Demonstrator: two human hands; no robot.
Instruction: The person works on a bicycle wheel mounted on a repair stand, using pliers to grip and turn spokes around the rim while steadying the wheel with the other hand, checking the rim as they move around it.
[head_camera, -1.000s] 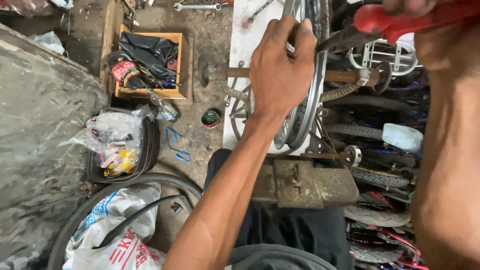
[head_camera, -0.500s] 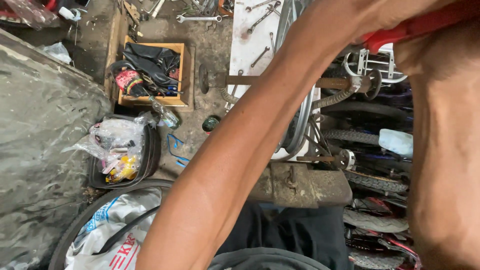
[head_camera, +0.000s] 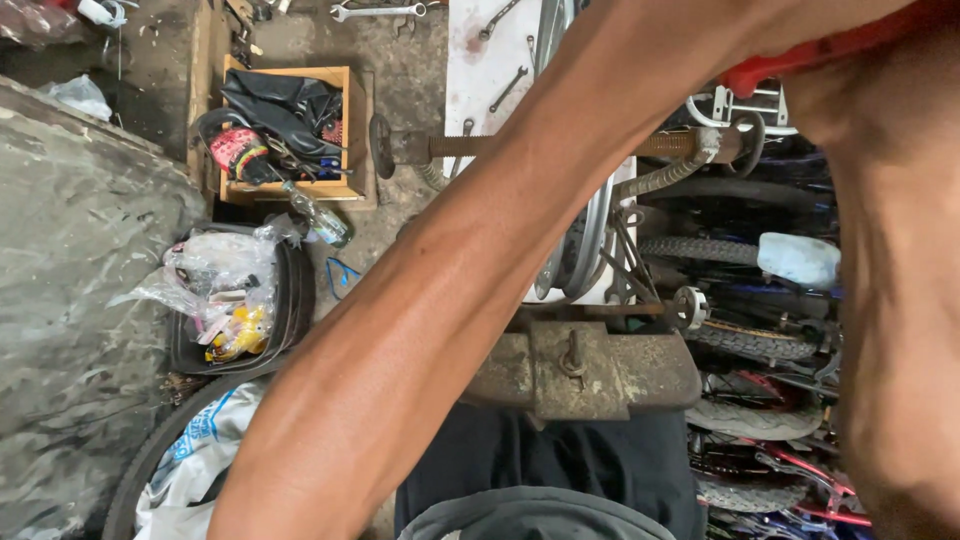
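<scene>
My left forearm (head_camera: 480, 270) crosses the whole view from bottom left to top right, and its hand is out of frame at the top. Behind it a metal wheel rim (head_camera: 585, 250) stands upright above a rusty bench vise (head_camera: 580, 370). A rusty threaded rod (head_camera: 440, 148) runs sideways through the wheel. My right arm fills the right edge. Only the edge of my right hand (head_camera: 880, 90) shows, up against a red-handled tool (head_camera: 820, 50) at the top right.
On the floor to the left sit a wooden box (head_camera: 290, 130) of black parts, a black tray (head_camera: 290, 300) with plastic bags, a small bottle (head_camera: 320, 222), a tyre (head_camera: 150, 460) and a white sack (head_camera: 200, 470). Wrenches lie on a white board (head_camera: 480, 60). Tyres and chain parts (head_camera: 760, 340) pile up at right.
A second ago my left hand gripped the wheel rim. It has since lifted up and out of the frame, and the forearm now covers the wheel. The view has tilted slightly downward.
</scene>
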